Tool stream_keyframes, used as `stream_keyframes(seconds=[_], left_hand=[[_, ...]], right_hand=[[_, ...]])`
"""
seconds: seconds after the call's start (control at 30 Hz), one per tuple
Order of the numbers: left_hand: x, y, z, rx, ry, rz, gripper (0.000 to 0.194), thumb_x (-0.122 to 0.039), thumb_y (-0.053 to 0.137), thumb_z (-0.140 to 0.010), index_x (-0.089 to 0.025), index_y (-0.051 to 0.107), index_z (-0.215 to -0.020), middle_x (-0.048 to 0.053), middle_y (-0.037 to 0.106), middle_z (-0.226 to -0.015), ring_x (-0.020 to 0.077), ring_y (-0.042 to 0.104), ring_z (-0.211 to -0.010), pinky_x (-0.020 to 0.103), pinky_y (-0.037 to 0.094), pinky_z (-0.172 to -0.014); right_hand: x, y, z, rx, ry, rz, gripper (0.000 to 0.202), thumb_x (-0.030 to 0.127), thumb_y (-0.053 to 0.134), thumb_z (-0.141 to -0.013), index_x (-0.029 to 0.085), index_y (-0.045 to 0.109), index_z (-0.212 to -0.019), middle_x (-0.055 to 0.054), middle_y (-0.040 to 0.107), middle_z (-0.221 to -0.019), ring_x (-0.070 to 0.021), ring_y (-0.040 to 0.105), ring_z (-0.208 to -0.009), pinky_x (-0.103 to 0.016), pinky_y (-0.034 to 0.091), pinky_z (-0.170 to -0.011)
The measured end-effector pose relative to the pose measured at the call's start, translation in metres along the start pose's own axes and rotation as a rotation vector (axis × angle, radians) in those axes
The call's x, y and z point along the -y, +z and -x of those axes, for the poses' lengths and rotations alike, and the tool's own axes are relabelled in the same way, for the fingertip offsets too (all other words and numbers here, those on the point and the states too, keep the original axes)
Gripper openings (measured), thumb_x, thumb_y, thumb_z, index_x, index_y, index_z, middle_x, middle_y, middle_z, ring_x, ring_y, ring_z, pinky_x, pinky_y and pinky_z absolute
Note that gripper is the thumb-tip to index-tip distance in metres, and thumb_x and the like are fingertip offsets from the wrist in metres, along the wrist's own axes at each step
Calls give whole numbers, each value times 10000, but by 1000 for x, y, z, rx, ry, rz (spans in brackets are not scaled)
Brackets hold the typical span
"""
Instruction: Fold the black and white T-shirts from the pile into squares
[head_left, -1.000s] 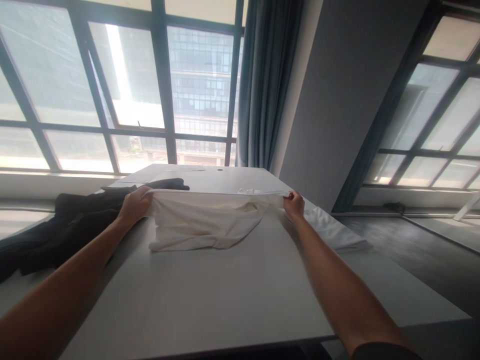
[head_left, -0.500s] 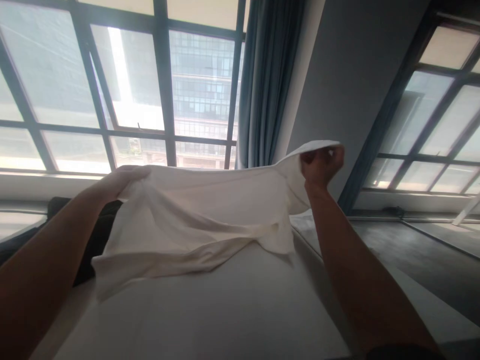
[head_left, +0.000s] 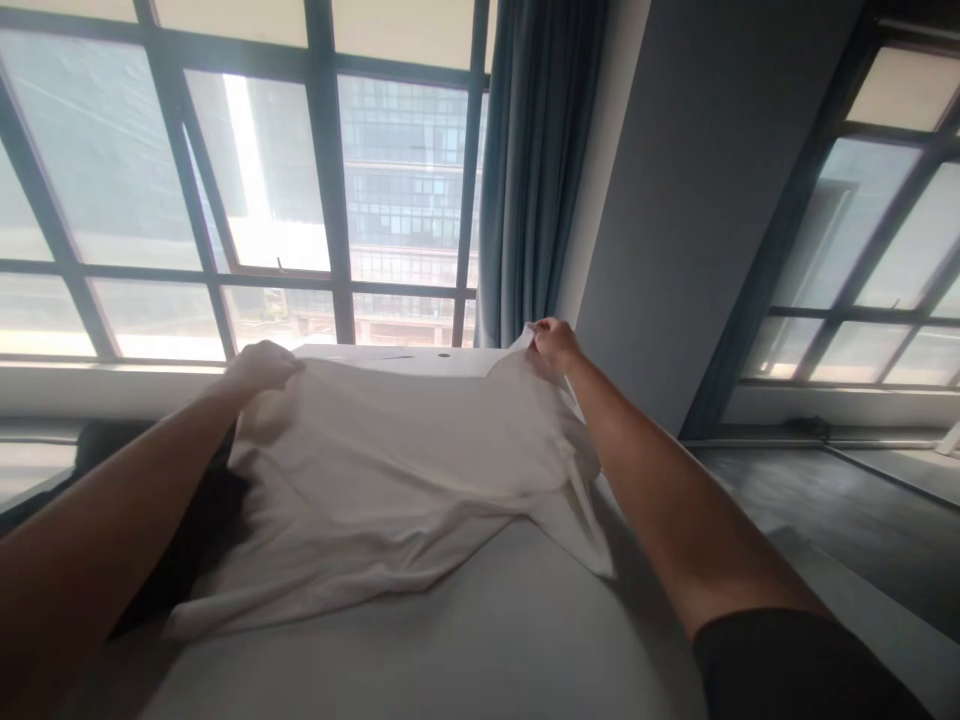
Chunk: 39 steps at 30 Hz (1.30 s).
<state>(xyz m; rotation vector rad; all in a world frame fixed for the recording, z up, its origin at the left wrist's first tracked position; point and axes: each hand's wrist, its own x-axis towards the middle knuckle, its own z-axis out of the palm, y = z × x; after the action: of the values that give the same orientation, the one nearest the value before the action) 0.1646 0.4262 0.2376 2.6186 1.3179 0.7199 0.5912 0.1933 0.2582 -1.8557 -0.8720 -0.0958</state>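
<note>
A whitish cloth [head_left: 420, 440], possibly a garment, is stretched between my two hands above a white table [head_left: 450, 650]. Closed on its upper left corner is my left hand [head_left: 264, 366]. My right hand [head_left: 553, 345] pinches the upper right corner, with fingers pressed together. The cloth sags a little along its top edge, and its wrinkled lower edge hangs down toward the near part of the table. A pointed flap of it droops at the right.
Behind the table are large windows [head_left: 255, 170] and a blue-grey curtain [head_left: 532, 170] beside a grey pillar [head_left: 675, 200]. A dark object [head_left: 195, 530] is partly hidden behind my left arm. Grey floor [head_left: 825, 500] shows at the right.
My right hand has moved left and lower with its corner, so the cloth is less taut and closer to the table. The lower edge has come nearer. My left hand has barely moved.
</note>
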Motion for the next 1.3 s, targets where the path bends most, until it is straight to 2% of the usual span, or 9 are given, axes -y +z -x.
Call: stream_keyframes(seconds=[0.07, 0.17, 0.23, 0.33, 0.47, 0.7, 0.83, 1.13, 1.3], left_hand=[[-16, 19, -7, -172, -66, -108, 516, -233, 466, -912, 42, 514, -1345, 271, 570, -1348, 355, 547, -1190, 468, 467, -973], [-39, 53, -1, -177, -71, -204, 723, -253, 466, -925, 3, 202, -1547, 288, 214, -1610, 437, 270, -1437, 569, 364, -1074], [-50, 77, 11, -10, -24, -265, 687, -350, 436, -950, -24, 275, -1533, 276, 323, -1574, 426, 317, -1428, 569, 364, -1075], [-59, 107, 38, 307, 93, -283, 645, -520, 364, -963, -55, 545, -1372, 244, 582, -1386, 377, 521, -1296, 479, 414, -1044], [-56, 135, 74, 520, 162, -274, 855, -725, 426, -853, -65, 566, -1377, 249, 601, -1366, 389, 583, -1230, 435, 458, -986], [-22, 153, 84, 522, 150, -272, 992, -794, 283, -854, -110, 293, -1572, 212, 217, -1630, 403, 221, -1496, 479, 265, -1159], [-12, 160, 68, 520, 170, -242, 973, -783, 267, -865, -127, 262, -1584, 178, 145, -1651, 354, 231, -1503, 418, 227, -1186], [-6, 177, 21, 467, 193, -187, 900, -747, 313, -884, -178, 290, -1580, 139, 166, -1654, 366, 259, -1491, 441, 241, -1181], [-6, 189, -10, 436, 185, -200, 858, -707, 311, -906, -162, 318, -1569, 174, 263, -1623, 354, 318, -1469, 436, 269, -1166]], right_hand=[[5, 12, -7, 37, -93, 192, 684, 290, 595, -919, 139, 328, -1529, -196, 394, -1557, -290, 401, -1428, -509, 357, -1156], [6, 29, 6, 145, -149, 464, 824, 373, 558, -938, 181, 117, -1606, -160, 145, -1662, -310, 127, -1530, -628, 97, -1203], [-1, 40, 29, 243, -207, 579, 734, 427, 521, -957, 198, 227, -1589, -151, 257, -1634, -325, 205, -1510, -639, 92, -1195], [-22, 51, 75, 562, -320, 627, 563, 503, 530, -943, 239, 531, -1441, -107, 524, -1486, -314, 469, -1373, -491, 302, -1170], [-63, 48, 124, 898, -270, 708, 597, 522, 663, -834, 247, 625, -1363, -83, 612, -1399, -305, 570, -1275, -384, 428, -1081], [-110, 7, 130, 842, -155, 776, 571, 469, 610, -874, 222, 601, -1388, -98, 588, -1424, -293, 560, -1288, -371, 415, -1087], [-124, -5, 125, 820, -155, 763, 534, 467, 602, -884, 230, 619, -1362, -96, 597, -1413, -291, 549, -1298, -374, 403, -1095], [-141, 23, 96, 760, -129, 738, 574, 505, 645, -861, 216, 624, -1356, -127, 579, -1428, -322, 541, -1306, -424, 399, -1103], [-148, 48, 71, 709, -94, 757, 594, 510, 580, -915, 199, 553, -1420, -141, 457, -1533, -323, 400, -1424, -507, 238, -1192]])
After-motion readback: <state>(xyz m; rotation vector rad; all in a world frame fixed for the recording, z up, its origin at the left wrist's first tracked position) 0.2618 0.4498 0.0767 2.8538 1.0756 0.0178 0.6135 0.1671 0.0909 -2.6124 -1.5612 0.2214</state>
